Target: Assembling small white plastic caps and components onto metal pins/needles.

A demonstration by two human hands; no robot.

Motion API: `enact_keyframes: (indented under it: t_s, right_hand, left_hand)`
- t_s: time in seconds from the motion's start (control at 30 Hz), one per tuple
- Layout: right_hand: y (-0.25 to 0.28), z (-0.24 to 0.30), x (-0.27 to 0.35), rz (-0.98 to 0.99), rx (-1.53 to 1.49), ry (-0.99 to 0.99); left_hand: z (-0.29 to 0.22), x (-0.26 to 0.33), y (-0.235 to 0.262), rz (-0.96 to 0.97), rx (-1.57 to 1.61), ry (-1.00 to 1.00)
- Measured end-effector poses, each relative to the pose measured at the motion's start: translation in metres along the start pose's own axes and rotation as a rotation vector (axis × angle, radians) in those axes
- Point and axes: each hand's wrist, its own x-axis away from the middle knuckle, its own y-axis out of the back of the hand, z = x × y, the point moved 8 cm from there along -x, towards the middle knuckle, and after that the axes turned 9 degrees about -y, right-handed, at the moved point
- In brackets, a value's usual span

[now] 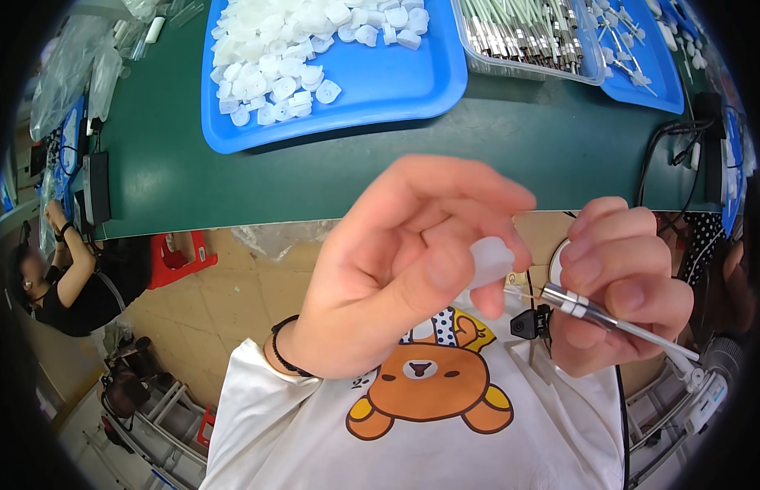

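My left hand [388, 261] is raised in front of my chest, pinching a small translucent white plastic cap [492, 261] between thumb and fingers. Close by on the right, my right hand [621, 282] has its fingers closed round a thin white rod with a shiny metal sleeve [566, 300]. A fine tip sticks out of the sleeve toward the cap; whether the two touch, I cannot tell. Beyond my hands, a blue tray [404, 94] carries a pile of similar white caps [270, 57]. Beside it, a clear plastic box [531, 69] is full of similar metal-ended rods [523, 33].
Another blue tray [653, 94] at the far right has white pieces on thin rods. Black cables [678, 143] lie by the right end of the green table [380, 171]. Clear plastic bags [74, 69] sit at the left, where another person [70, 278] works near a red stool [180, 257].
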Motion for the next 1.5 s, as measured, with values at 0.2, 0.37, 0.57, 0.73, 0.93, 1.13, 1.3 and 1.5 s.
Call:
enact_keyframes:
  t_s: [0.2,0.37,0.57,0.73,0.93,1.13,1.3,1.5]
  right_hand:
    - [0.001,0.003,0.001,-0.002,-0.059,0.007]
    - [0.000,-0.002,-0.001,-0.014,-0.177,-0.039]
    - [-0.002,0.003,0.000,0.044,-0.148,-0.024]
    - [0.000,0.009,-0.003,0.075,-0.061,0.010]
    - [-0.003,0.013,-0.003,0.089,-0.003,0.010]
    - [-0.003,0.014,-0.005,0.111,0.051,-0.017]
    - [-0.004,0.014,-0.006,0.196,0.083,-0.081]
    - [-0.007,0.018,-0.005,0.301,0.097,-0.101]
  left_hand:
    - [-0.002,0.001,0.001,-0.075,0.086,-0.014]
    - [-0.009,-0.003,0.005,-0.007,-0.079,-0.106]
    - [-0.016,-0.001,0.001,0.151,-0.186,-0.229]
    - [-0.023,-0.006,-0.004,0.174,-0.219,-0.318]
    - [-0.022,-0.004,0.000,0.155,-0.203,-0.345]
    - [-0.022,-0.004,-0.001,0.165,-0.191,-0.323]
    - [-0.020,-0.005,0.001,0.174,-0.194,-0.318]
    - [-0.021,-0.003,0.003,0.164,-0.221,-0.330]
